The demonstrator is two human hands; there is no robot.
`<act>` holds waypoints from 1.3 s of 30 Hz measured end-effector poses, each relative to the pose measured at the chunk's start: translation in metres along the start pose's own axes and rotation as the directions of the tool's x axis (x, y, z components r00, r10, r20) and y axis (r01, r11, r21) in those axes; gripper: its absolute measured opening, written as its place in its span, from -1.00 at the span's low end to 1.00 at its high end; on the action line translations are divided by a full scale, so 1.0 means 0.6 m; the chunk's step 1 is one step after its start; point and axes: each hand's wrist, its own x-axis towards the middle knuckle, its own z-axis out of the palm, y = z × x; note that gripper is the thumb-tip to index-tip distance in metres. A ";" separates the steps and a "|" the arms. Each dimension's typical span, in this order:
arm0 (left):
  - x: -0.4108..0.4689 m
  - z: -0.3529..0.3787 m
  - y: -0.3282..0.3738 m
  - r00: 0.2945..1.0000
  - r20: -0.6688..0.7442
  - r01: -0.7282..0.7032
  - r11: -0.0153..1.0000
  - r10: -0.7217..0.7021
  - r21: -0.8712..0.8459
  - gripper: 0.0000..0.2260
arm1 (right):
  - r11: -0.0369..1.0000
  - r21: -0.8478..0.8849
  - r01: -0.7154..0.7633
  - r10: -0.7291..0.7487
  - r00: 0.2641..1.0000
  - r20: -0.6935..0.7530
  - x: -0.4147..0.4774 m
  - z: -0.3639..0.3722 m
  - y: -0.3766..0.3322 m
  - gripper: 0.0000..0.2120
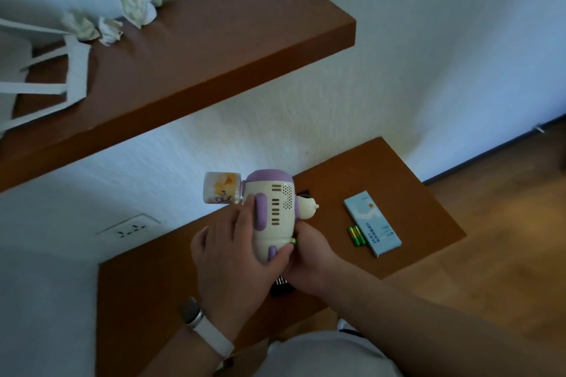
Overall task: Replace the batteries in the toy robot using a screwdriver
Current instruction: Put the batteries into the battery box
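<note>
Item: toy robot, held above the table, between my hands. My left hand grips its side; my right hand pinches a green battery at its base (spare batteries lie beside the blue box).

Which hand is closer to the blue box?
Right. Your right hand, under the toy robot, sits just left of the blue box; your left hand is farther left.

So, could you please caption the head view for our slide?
Left hand steadies the toy robot while the right hand holds a battery at its base; spare batteries lie nearby.
</note>
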 end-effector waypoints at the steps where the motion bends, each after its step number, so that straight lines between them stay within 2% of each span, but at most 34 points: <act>1: 0.000 0.001 0.000 1.000 0.001 -0.012 1.000 0.012 0.028 -0.22 | 1.000 0.021 -0.015 0.015 1.000 0.011 0.002 -0.003 0.000 -0.61; 11: 0.000 0.003 -0.016 0.999 -0.024 0.029 0.993 -0.027 0.115 -0.21 | 0.982 0.106 -0.158 0.149 0.985 0.085 0.021 -0.032 -0.002 -0.65; 21: 0.001 0.001 -0.044 0.995 -0.086 0.050 0.995 -0.043 0.088 -0.23 | 0.979 0.098 -0.176 0.170 0.983 0.074 0.025 -0.039 -0.003 -0.61; 24: -0.001 -0.001 -0.043 0.995 -0.075 0.075 0.997 -0.072 0.026 -0.24 | 0.980 0.101 -0.172 0.165 0.983 0.078 0.027 -0.035 -0.001 -0.60; 27: 0.001 -0.005 -0.044 0.977 -0.010 0.207 0.963 -0.212 -0.173 -0.26 | 0.978 0.108 -0.181 0.169 0.980 0.107 0.025 -0.032 -0.001 -0.61; 30: 0.004 -0.005 -0.054 0.939 0.072 0.332 0.826 -0.337 -0.455 -0.29 | 0.980 0.094 -0.177 0.164 0.978 0.131 0.022 -0.027 -0.001 -0.67; 33: 0.002 -0.002 -0.075 0.861 0.248 0.468 0.501 -0.443 -0.728 -0.31 | 0.983 0.079 -0.164 0.153 0.980 0.126 0.022 -0.024 0.002 -0.68; 35: -0.003 0.005 -0.095 0.812 0.339 0.521 0.329 -0.475 -0.788 -0.32 | 0.984 0.073 -0.163 0.153 0.980 0.124 0.022 -0.021 0.005 -0.70; 39: -0.024 0.028 -0.135 0.759 0.430 0.548 0.123 -0.490 -0.827 -0.40 | 0.986 0.039 -0.164 0.162 0.985 0.057 0.024 -0.016 0.014 -0.72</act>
